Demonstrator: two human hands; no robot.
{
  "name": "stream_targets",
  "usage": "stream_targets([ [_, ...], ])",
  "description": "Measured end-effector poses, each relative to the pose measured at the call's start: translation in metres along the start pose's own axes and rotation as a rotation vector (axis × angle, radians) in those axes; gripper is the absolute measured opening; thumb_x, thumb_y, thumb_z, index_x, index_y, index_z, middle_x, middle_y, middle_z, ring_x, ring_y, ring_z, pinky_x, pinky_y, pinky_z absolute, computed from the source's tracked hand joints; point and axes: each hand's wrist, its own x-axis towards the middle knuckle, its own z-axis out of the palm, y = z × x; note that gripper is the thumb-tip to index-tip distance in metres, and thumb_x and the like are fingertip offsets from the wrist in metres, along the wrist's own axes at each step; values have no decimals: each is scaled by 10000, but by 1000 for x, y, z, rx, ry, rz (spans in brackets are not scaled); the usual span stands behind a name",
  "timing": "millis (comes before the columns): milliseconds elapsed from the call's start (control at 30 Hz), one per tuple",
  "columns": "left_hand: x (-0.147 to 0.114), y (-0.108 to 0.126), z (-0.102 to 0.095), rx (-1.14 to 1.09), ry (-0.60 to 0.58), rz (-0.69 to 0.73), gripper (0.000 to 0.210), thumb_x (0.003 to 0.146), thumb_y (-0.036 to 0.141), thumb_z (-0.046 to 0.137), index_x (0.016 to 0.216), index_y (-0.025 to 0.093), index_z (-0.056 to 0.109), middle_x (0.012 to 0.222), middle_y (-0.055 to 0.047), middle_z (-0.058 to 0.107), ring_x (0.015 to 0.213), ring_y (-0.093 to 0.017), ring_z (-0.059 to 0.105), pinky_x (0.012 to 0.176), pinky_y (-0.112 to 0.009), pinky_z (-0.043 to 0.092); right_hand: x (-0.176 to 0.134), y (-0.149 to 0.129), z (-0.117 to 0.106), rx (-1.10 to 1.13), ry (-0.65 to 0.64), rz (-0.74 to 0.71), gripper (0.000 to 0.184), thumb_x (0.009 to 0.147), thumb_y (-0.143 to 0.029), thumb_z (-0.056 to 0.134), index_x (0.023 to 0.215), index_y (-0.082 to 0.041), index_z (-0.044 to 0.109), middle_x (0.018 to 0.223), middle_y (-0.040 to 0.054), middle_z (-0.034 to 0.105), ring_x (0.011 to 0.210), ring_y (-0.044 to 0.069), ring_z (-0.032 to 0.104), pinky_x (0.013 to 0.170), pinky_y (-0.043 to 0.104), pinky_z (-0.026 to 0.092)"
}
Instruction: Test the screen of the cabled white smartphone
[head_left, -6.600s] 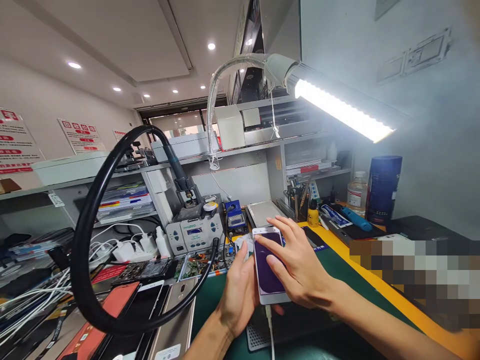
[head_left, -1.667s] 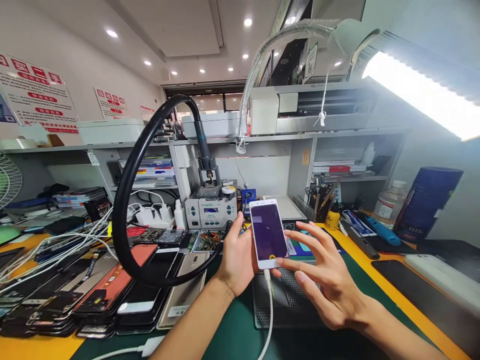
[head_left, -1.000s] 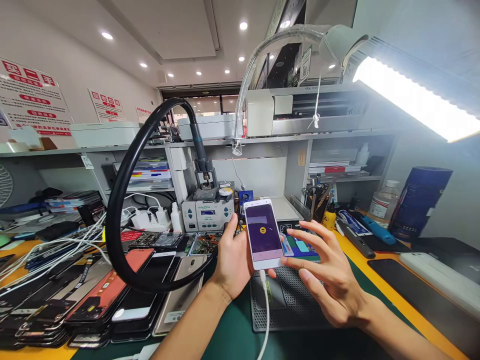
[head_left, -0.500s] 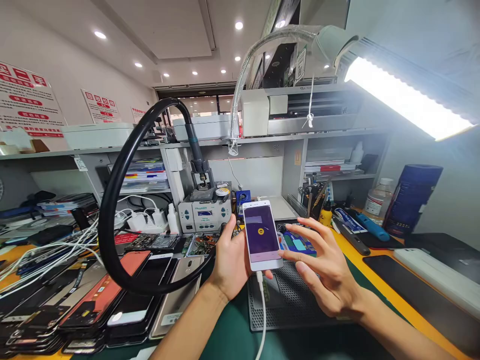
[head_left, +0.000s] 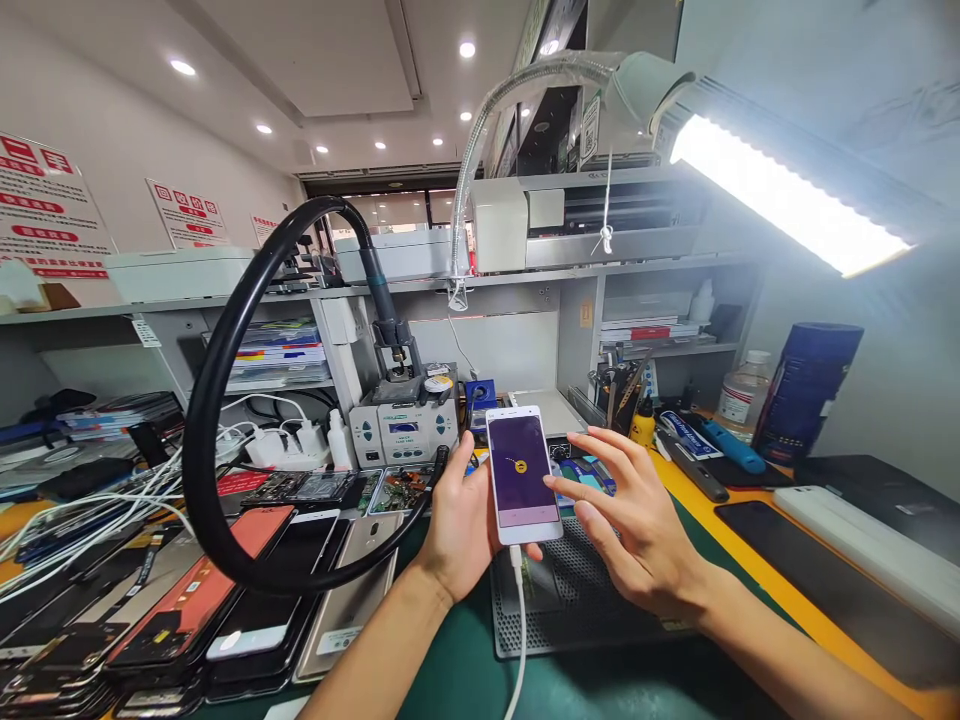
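In my left hand (head_left: 459, 520) is a white smartphone (head_left: 523, 475), held upright with the screen facing me. Its lit screen shows a dark purple picture with a small yellow round figure and a pale strip at the bottom. A white charging cable (head_left: 519, 610) runs from the phone's lower edge down to the front of the bench. My right hand (head_left: 637, 520) has its fingers spread and holds nothing. One fingertip is at the right side of the screen; whether it presses the glass I cannot tell. Below the phone lies a dark perforated mat (head_left: 600, 600).
Stacked phones and phone parts (head_left: 247, 590) cover the left side. A thick black hose (head_left: 199, 450) loops from the hot air station (head_left: 405, 430). Overhead shines a lamp (head_left: 787, 190). Bottles, tools and a white power bank-like slab (head_left: 862, 540) lie at right.
My right hand's fingertip has moved from the phone's lower right edge up and onto the screen's right side. The yellow figure's dotted trail now differs. The view has shifted slightly.
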Motion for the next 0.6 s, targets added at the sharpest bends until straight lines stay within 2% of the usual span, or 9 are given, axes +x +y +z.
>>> stream_targets([
  [233,1,-2,0,34,-17,-15,718,982,644,303,1419,122,534,1210,-200,647,894,-302,672,471,-325,550,-2,4,4,-37,-8,35,370,934,-171,492,1232,-242,700,1471,139,432,1395,355,344,1062,615,394],
  [600,0,0,-3,-24,-36,-36,736,961,680,311,1394,135,551,1274,-196,614,893,-308,669,495,-348,560,0,0,-1,40,19,-28,352,890,-145,526,1164,-221,733,1422,143,486,1371,361,367,1043,611,407],
])
